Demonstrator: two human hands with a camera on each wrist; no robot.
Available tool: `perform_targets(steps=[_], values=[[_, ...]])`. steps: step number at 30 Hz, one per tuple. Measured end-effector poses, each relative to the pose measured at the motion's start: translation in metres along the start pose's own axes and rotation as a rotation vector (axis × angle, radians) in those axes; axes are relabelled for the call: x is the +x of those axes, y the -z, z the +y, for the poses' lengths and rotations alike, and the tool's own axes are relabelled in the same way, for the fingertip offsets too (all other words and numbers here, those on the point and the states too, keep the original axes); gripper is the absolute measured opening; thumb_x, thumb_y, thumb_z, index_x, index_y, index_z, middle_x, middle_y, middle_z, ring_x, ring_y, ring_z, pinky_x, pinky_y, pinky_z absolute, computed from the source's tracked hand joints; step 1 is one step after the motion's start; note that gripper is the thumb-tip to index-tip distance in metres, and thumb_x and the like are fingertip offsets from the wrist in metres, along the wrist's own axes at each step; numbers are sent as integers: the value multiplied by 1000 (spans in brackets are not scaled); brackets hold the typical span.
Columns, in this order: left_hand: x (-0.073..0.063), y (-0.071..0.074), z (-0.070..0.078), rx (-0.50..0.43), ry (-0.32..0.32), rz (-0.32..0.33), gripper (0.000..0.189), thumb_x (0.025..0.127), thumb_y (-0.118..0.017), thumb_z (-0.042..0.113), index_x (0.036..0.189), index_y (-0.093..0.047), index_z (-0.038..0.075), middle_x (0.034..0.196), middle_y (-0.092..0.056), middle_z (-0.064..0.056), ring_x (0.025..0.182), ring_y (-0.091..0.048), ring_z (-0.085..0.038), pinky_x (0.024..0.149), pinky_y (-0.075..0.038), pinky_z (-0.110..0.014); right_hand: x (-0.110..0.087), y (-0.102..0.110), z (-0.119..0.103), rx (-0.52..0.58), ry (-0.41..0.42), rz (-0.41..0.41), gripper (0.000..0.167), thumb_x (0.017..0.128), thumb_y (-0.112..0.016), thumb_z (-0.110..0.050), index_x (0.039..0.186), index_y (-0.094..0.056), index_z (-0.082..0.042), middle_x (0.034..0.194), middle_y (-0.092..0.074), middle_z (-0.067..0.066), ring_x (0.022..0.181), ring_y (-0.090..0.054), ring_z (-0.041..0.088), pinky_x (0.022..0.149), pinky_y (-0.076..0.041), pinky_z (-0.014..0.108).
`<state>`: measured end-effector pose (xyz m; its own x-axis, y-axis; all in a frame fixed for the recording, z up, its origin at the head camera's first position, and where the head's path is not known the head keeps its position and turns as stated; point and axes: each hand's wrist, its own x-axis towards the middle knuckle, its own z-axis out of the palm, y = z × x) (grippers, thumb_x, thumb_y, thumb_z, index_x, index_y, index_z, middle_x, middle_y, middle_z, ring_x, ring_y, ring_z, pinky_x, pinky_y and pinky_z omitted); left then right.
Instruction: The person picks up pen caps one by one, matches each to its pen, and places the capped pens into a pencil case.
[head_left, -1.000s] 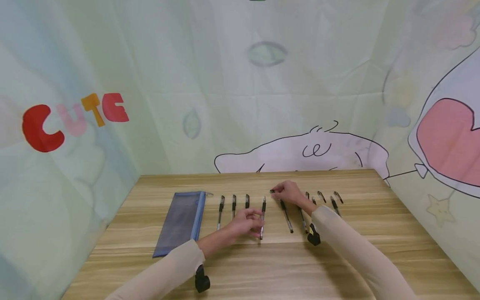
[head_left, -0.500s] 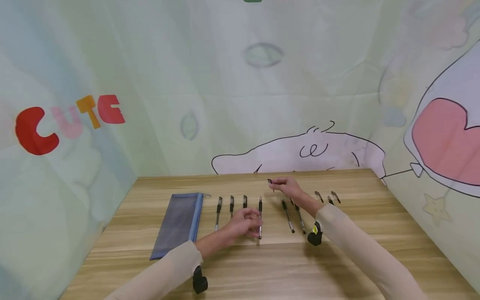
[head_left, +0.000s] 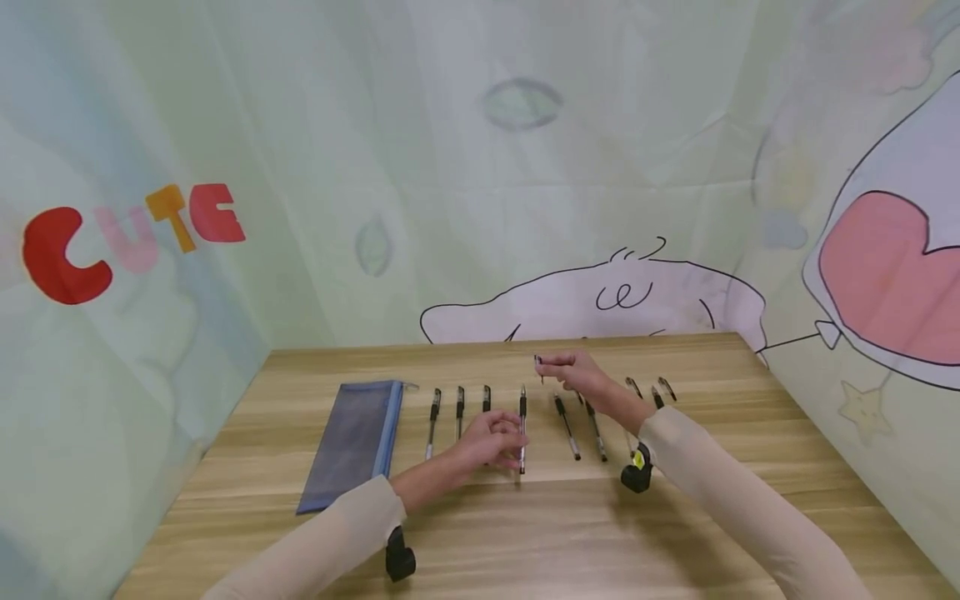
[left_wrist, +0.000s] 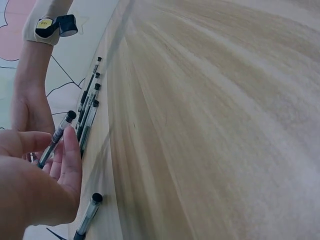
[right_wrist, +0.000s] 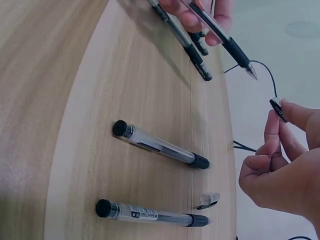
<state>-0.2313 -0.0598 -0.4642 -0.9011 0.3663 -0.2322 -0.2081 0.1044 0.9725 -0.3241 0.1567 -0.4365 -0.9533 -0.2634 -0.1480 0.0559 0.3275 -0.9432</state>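
Farther from the uncapped pen (head_left: pixel 522 408) than a second ago, the cap (right_wrist: pixel 278 109) is pinched by the right hand (head_left: pixel 577 373), between thumb and fingertips. Thumb and fingers of the left hand (head_left: pixel 487 440) pinch the pen above the table (head_left: pixel 465 533), its long axis pointing tip-first toward the far edge. Other pens (head_left: pixel 567 427) lie either side; leftmost is a flat blue mesh pouch (head_left: pixel 348 442).

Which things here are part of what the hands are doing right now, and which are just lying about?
Part of the job:
- held pen, uncapped, in the left hand
- pinched cap, in the right hand
- probably also the uncapped pens and loose caps on the right

Apparently just lying about:
- capped pens on the left
- blue pouch, beside them
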Motion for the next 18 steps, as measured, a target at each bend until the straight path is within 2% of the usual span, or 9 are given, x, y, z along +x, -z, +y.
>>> perform_targets(steps=[5, 10, 14, 18], values=[[1, -2, 1, 12, -3, -14, 43, 94, -69, 6, 133, -54, -5, 103, -71, -13, 78, -67, -14, 74, -65, -31, -3, -2, 0, 1, 7, -12, 41, 101, -65, -26, 132, -64, 0, 139, -64, 16, 129, -52, 37, 111, -47, 52], [2, -4, 2, 16, 0, -20, 42, 94, -69, 5, 132, -54, -5, 104, -71, -14, 78, -68, -14, 73, -65, -30, -6, -4, -1, 37, -23, -10, 39, 101, -66, -25, 130, -66, 0, 130, -69, 12, 128, -52, 37, 101, -49, 42], [3, -4, 2, 14, -3, -24, 42, 94, -68, 4, 132, -54, -6, 103, -71, -13, 77, -67, -14, 72, -65, -30, -9, -5, -3, 49, -42, -11, 37, 100, -66, -26, 129, -67, -2, 128, -70, 10, 128, -52, 36, 100, -50, 39], [3, -4, 1, 8, -5, -28, 41, 95, -68, 3, 132, -53, -7, 102, -71, -12, 76, -67, -14, 72, -65, -30, -9, -6, -4, 54, -45, -10, 35, 100, -67, -26, 126, -69, -4, 121, -71, 6, 119, -54, 31, 96, -50, 37]])
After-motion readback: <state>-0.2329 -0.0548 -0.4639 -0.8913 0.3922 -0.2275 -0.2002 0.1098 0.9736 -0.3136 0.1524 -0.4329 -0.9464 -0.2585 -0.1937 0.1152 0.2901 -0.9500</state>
